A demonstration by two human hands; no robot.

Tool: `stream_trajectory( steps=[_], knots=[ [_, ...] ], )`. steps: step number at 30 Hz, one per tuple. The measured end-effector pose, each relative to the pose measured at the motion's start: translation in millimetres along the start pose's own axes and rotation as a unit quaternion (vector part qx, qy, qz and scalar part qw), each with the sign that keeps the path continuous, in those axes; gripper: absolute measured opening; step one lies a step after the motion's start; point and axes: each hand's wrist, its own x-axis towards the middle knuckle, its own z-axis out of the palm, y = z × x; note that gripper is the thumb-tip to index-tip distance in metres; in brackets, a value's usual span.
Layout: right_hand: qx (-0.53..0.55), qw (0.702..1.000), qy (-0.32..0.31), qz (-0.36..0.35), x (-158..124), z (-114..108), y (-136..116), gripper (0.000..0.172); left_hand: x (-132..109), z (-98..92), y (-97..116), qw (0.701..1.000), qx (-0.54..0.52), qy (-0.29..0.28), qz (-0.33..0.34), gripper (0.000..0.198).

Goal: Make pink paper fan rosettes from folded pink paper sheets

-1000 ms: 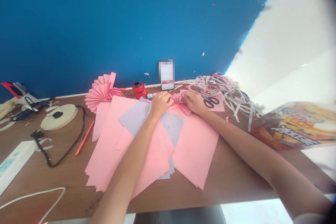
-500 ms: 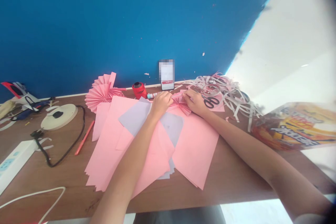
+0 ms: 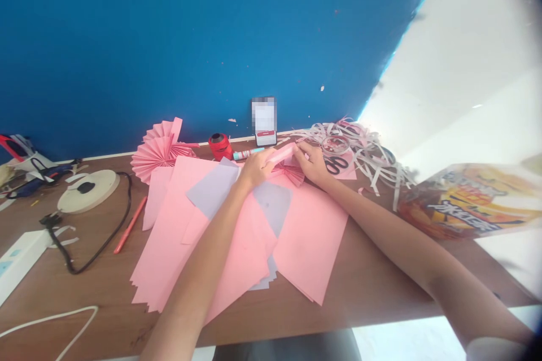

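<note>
Both hands are closed on a pleated pink paper fan (image 3: pixel 288 174) over the far part of the paper pile. My left hand (image 3: pixel 255 169) grips its left end, while my right hand (image 3: pixel 312 162) pinches the right end. A flat pink strip of the fan stretches between the fingers, its folds spreading out below. Under my forearms lie pink paper sheets (image 3: pixel 311 248) and grey-lilac sheets (image 3: pixel 275 203). A glue stick (image 3: pixel 245 154) lies just beyond my left hand. Beside my right hand are black-handled scissors (image 3: pixel 336 166), their blades hidden.
Finished-looking pink fans (image 3: pixel 154 155) stand at the back left, near a red roll (image 3: pixel 219 146). A phone (image 3: pixel 264 121) leans on the blue wall. Paper strips (image 3: pixel 359 144) heap at the right, by a snack bag (image 3: pixel 474 200). Leftward are a red pen (image 3: pixel 130 225), cable reel (image 3: pixel 88 190) and power strip (image 3: pixel 21 262).
The pink strip between my hands has tilted up and shows more of its flat face. My left hand has dropped slightly. The whole view has shifted a little.
</note>
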Motion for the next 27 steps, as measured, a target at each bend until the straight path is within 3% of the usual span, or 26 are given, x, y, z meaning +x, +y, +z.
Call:
stream_trajectory(
  steps=[3,6,11,15,18,21,24,27],
  knots=[
    [0.026,1.000,-0.007,0.001,1.9,0.0,-5.1,0.034,2.6,-1.4,5.7,0.983,-0.174,-0.044,-0.031,0.028],
    [0.075,0.996,-0.031,0.022,2.9,1.1,-8.1,0.036,5.2,1.8,9.5,0.945,-0.304,-0.086,-0.089,0.035],
    [0.089,0.994,-0.022,0.052,0.3,4.1,-7.3,0.041,5.5,16.4,17.8,0.863,-0.416,-0.236,-0.161,0.037],
    [0.064,0.996,-0.034,0.057,-4.7,6.9,-4.4,0.041,4.2,37.4,20.2,0.845,-0.465,-0.157,-0.214,0.034],
    [0.010,0.999,0.017,0.029,-7.8,7.7,-3.7,0.032,3.2,50.2,15.4,0.844,-0.467,-0.113,-0.239,0.024],
    [-0.026,0.996,0.090,0.007,-11.0,7.9,-4.4,0.022,3.4,54.7,8.0,0.891,-0.392,-0.065,-0.220,0.018],
    [-0.055,0.992,0.109,-0.031,-14.6,9.3,-5.7,0.019,5.3,51.9,1.5,0.946,-0.268,0.035,-0.179,0.019],
    [-0.102,0.988,0.089,-0.078,-17.2,11.9,-6.5,0.018,7.3,46.6,-2.1,0.953,-0.246,0.051,-0.167,0.014]
  ],
)
